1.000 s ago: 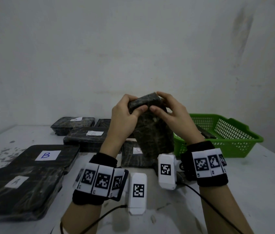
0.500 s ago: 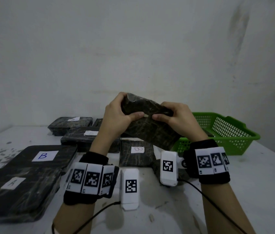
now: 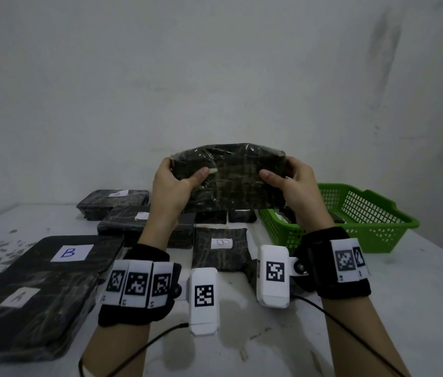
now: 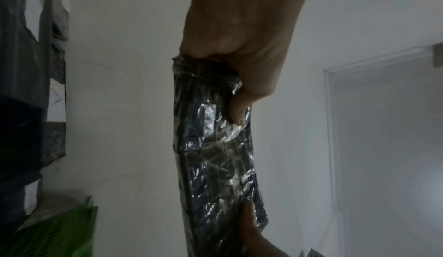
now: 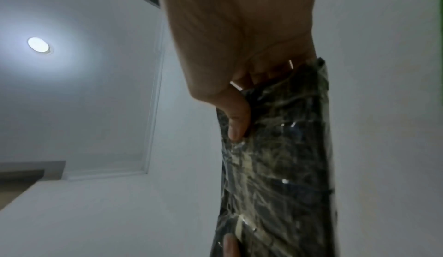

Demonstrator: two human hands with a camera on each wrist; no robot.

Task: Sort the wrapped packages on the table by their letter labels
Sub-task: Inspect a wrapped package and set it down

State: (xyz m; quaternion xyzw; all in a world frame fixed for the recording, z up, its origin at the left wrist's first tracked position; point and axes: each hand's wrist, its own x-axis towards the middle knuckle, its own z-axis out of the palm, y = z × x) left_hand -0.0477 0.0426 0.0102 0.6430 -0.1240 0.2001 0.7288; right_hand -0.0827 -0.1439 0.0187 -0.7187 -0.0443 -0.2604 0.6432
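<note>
A dark package wrapped in shiny film [image 3: 231,178] hangs in the air above the table's middle, long side level. My left hand [image 3: 172,183] grips its left end and my right hand [image 3: 292,180] grips its right end, thumbs on the near face. No letter label shows on that face. In the left wrist view the left hand [image 4: 239,75] holds the package [image 4: 215,157] edge-on. In the right wrist view the right hand [image 5: 239,83] clasps the package [image 5: 275,166]. On the table lie packages labelled A [image 3: 19,297], B [image 3: 69,253] and B [image 3: 221,247].
A green basket [image 3: 372,224] stands at the right of the white table [image 3: 419,295], with dark items inside. More wrapped packages [image 3: 133,221] lie at the back left, and small dark ones [image 3: 242,216] sit behind the middle B package. Cables trail near my wrists.
Both hands have turned the held package from upright to level and spread apart to its two ends. It is also a little higher than before.
</note>
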